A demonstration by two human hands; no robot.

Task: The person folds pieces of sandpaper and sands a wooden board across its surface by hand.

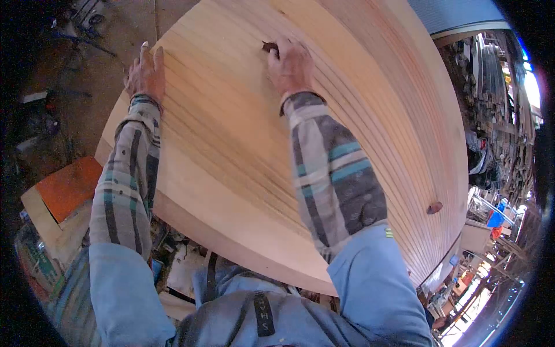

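A broad wooden panel (231, 168) with grooved strips along its right part fills the middle of the view. On its surface, my right hand (292, 66) presses down with curled fingers on a small dark brown piece of sandpaper (269, 47), whose edge shows beside the thumb. Most of that piece is hidden under the fingers. My left hand (145, 74) rests at the panel's far left edge with fingers stretched out, holding nothing. A small reddish-brown scrap (434, 207) lies on the grooved part at the right.
An orange-topped board (75, 188) sits at the lower left. Stacks of timber strips (497, 121) stand beyond the panel's right edge. Brown floor (110, 81) with scattered items shows at the upper left, and a blue corrugated surface (457, 14) at the upper right.
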